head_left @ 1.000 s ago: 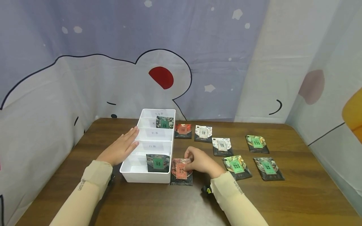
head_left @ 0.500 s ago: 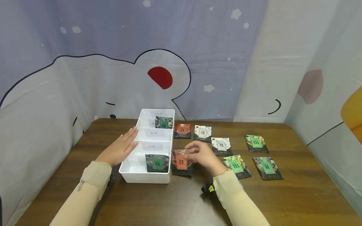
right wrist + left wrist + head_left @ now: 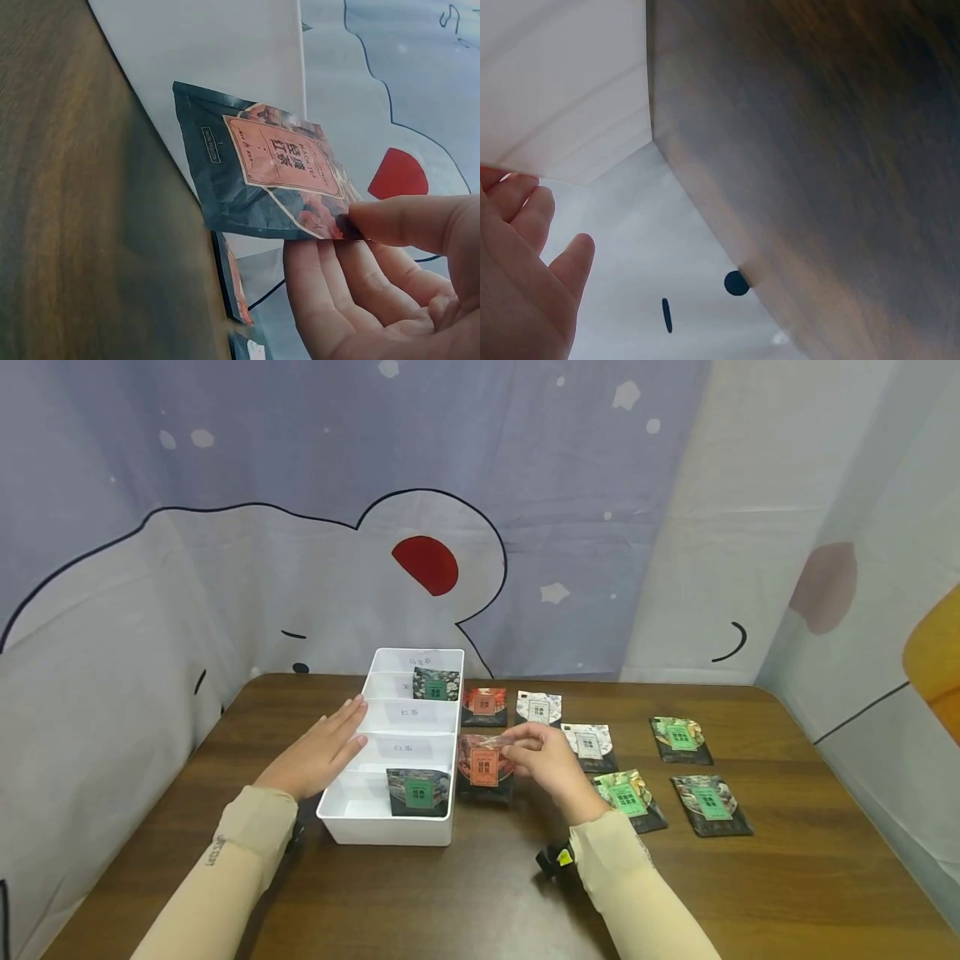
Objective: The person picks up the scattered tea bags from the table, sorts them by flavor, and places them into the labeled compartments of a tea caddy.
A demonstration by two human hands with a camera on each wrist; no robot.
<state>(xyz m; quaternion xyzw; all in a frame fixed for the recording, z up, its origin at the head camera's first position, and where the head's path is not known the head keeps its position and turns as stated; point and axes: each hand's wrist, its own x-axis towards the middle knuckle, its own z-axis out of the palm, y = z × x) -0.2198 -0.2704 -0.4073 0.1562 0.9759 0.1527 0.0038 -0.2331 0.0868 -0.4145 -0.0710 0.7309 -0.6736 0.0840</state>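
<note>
My right hand (image 3: 551, 768) pinches a red-and-black tea sachet (image 3: 480, 768) by its upper edge, beside the right wall of a white divided box (image 3: 386, 833). In the right wrist view the sachet (image 3: 281, 161) is raised off the table, thumb on its printed face and fingers beneath. My left hand (image 3: 315, 753) touches the box's left rim with straight fingers. A dark green tea sachet (image 3: 418, 793) leans in the nearest compartment. Another green sachet (image 3: 437, 685) stands in the second compartment from the far end. Handwritten labels mark several compartments.
Right of the box lie a red sachet (image 3: 484, 707), two white sachets (image 3: 538, 708), and several green sachets (image 3: 712, 806) on the brown wooden table (image 3: 480, 902). A patterned curtain (image 3: 570, 527) hangs behind the table's far edge.
My right hand has picked the red tea sachet up from beside the box's near end and moved it away from me, along the right wall. The left hand stays put.
</note>
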